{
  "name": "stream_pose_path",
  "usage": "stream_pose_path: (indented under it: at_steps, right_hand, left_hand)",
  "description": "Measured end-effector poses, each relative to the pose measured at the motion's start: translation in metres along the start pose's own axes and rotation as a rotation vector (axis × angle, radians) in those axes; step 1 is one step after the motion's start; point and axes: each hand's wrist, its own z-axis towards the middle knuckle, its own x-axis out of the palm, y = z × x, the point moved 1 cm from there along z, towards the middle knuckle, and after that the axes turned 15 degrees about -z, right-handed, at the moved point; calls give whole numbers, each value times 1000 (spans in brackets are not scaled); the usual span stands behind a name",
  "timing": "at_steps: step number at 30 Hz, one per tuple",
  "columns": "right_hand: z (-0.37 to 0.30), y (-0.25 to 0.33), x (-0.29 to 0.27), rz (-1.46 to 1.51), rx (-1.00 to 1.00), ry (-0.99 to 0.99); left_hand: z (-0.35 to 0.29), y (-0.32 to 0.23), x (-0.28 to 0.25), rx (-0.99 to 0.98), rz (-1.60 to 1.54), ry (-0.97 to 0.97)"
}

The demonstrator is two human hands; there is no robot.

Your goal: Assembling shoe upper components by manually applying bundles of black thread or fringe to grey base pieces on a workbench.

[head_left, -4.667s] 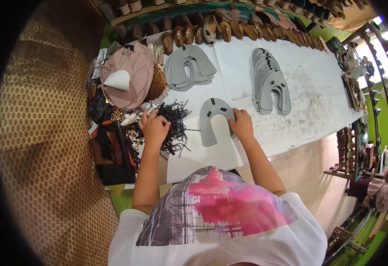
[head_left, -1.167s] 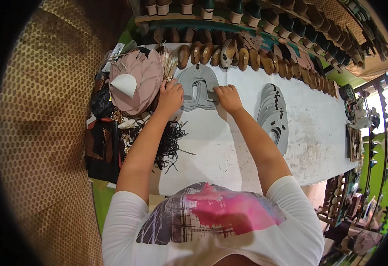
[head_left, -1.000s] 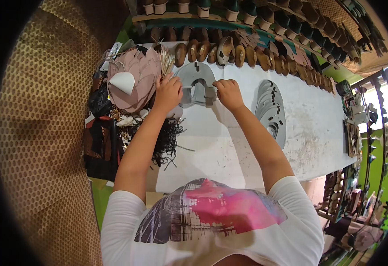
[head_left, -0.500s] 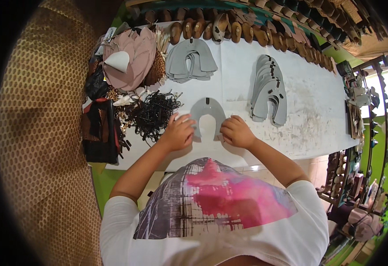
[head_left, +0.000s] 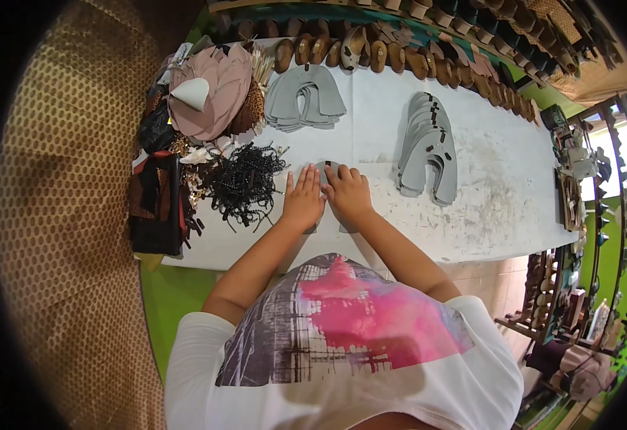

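A grey U-shaped shoe upper piece (head_left: 335,165) lies flat on the white-covered table in front of me, mostly hidden under my hands. A small dark tab shows at its curved far end. My left hand (head_left: 304,197) lies flat over the left side, fingers stretched forward. My right hand (head_left: 349,192) rests over the other side, fingers extended, one fingertip at the tab. The hands almost touch in the middle, and both are open. Beyond them to the left sits a stack of similar grey pieces (head_left: 279,107); a fanned stack (head_left: 418,161) lies to the right.
A tangle of black beaded strands (head_left: 243,183) lies left of my hands, beside a dark box (head_left: 159,208). Behind it is a heap of pink pieces (head_left: 216,100). Wooden shoe lasts (head_left: 415,63) line the table's far edge. Racks stand at the right.
Both hands have moved inward and forward, from the piece's two lower sides onto its top. Their curled fingers are now stretched flat, covering most of the piece.
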Motion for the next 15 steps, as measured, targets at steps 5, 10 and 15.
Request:
stream_pose_path:
  at_steps: [5,10,15]
  right_hand:
    - [8,2,-5,-98,48,86]
    - [18,-10,-11,-23,-1,154]
    - [-4,-9,-12,3,1,142]
  left_hand:
    - [-2,-2,-2,-19,-47,38]
    - [-1,-1,-2,-41,-34,33]
    - [1,-5,-3,-28,18,10]
